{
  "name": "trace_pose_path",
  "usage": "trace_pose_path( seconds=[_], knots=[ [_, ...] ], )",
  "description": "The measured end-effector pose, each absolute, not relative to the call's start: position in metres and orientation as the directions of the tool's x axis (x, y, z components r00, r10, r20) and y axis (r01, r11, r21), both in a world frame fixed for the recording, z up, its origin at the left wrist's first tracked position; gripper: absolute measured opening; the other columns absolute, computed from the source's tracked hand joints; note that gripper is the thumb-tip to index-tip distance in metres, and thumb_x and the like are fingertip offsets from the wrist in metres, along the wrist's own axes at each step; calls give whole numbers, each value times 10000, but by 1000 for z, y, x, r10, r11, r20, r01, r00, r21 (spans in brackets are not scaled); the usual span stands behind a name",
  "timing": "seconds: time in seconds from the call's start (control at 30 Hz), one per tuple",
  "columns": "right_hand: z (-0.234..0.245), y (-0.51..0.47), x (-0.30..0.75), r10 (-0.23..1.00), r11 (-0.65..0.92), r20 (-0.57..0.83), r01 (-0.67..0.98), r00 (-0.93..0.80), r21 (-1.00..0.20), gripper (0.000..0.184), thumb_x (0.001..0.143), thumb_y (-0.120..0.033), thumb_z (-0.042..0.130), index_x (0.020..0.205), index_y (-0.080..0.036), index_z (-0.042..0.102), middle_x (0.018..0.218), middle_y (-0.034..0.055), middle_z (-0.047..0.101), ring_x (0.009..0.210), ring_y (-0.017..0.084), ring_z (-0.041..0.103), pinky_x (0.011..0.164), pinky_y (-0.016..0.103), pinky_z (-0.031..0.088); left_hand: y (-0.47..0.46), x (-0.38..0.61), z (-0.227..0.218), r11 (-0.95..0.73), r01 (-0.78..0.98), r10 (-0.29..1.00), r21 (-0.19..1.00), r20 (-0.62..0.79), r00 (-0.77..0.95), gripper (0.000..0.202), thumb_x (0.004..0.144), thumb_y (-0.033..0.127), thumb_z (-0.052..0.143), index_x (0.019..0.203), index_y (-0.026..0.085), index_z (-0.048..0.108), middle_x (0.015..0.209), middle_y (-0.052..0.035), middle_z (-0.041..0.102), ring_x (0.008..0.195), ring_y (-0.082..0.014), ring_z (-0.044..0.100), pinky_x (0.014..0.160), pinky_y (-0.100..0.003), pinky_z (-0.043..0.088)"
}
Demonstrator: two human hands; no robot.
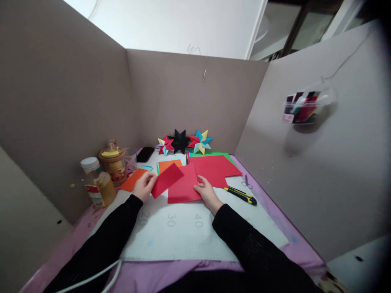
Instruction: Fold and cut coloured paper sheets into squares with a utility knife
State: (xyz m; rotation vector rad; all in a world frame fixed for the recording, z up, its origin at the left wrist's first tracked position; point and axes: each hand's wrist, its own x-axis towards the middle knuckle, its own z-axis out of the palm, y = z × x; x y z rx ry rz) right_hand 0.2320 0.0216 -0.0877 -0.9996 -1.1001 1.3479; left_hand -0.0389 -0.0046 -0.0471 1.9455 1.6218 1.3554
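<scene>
My left hand (145,186) pinches a small red paper piece (166,180) by its left edge, holding it tilted. Between my right hand's (207,191) thumb and fingers is the right edge of a larger red paper sheet (185,189). The small piece overlaps the upper left of that sheet. Both are above the white cutting mat (183,240), which has printed numbers. Behind my right hand lies a big red sheet (210,167), with green paper (227,156) showing under its far edge. An orange sheet (131,181) lies beside my left hand.
A yellow-black utility knife (241,196) and small scissors (247,182) lie at the right. Folded paper stars (179,141) stand along the back. At the left are a bottle (99,185), a jar (113,165), a clear cup (131,158) and a black phone (146,154). Grey panels enclose the table.
</scene>
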Motion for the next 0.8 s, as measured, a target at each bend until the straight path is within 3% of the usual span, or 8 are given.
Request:
trace_pose_path(
  seconds=[0.13,0.27,0.37,0.43,0.5,0.6,0.7,0.8],
  knots=[
    [-84,18,228,991,-10,24,-255,-129,-967,570,652,-303,662,1170,-154,478,807,54,679,711,192,639,670,312,493,-1,-20,-64,-294,557,955,776,259,143,279,761,437,502,739,168,576,634,8,588,608,-142,536,582,-243,416],
    [-77,8,221,961,-36,50,-304,-271,-952,548,654,-337,682,1149,-173,513,894,60,686,785,201,645,740,332,499,-5,-9,-70,-323,623,946,712,246,210,253,772,407,496,719,179,590,626,11,595,620,-144,542,624,-260,426],
    [-73,4,220,931,-26,77,-277,-356,-961,640,587,-261,731,1180,-184,502,849,46,694,729,207,652,710,350,512,-3,-10,-72,-315,532,949,786,274,156,272,749,407,550,884,175,592,799,-35,643,791,-184,599,698,-285,460],
    [-71,4,222,944,23,112,-276,-311,-961,573,577,-244,728,1116,-172,548,855,54,694,733,211,651,719,354,511,-1,-12,-75,-261,422,962,868,270,39,523,668,386,656,1126,177,516,1109,-111,590,1047,-235,548,801,-320,463],
    [-70,6,226,958,80,155,-293,-242,-953,456,593,-257,714,1023,-166,593,872,64,692,750,213,648,743,360,506,1,-12,-77,-165,252,983,953,181,-41,862,591,339,737,1334,215,318,1362,-164,389,1214,-273,428,890,-356,436],
    [-68,9,229,955,151,217,-297,-203,-943,349,623,-270,690,948,-165,618,870,61,691,762,213,642,748,361,499,-4,-7,-73,-15,-40,996,999,18,90,1028,605,321,748,1417,250,122,1402,-183,348,1183,-281,473,910,-387,434],
    [-65,8,228,938,235,287,-249,-194,-939,253,642,-239,666,880,-157,640,833,49,691,780,208,631,740,343,490,-11,-1,-62,-14,-178,960,984,64,273,832,633,349,733,1347,167,346,1217,-169,565,1033,-283,586,874,-404,462],
    [-61,5,226,920,321,350,-171,-177,-931,187,662,-210,637,840,-155,650,827,42,691,800,199,618,754,330,477,-15,-1,-53,-126,-146,962,981,156,223,517,635,352,731,1077,112,611,1023,-133,675,939,-273,624,846,-392,478]
  ],
)
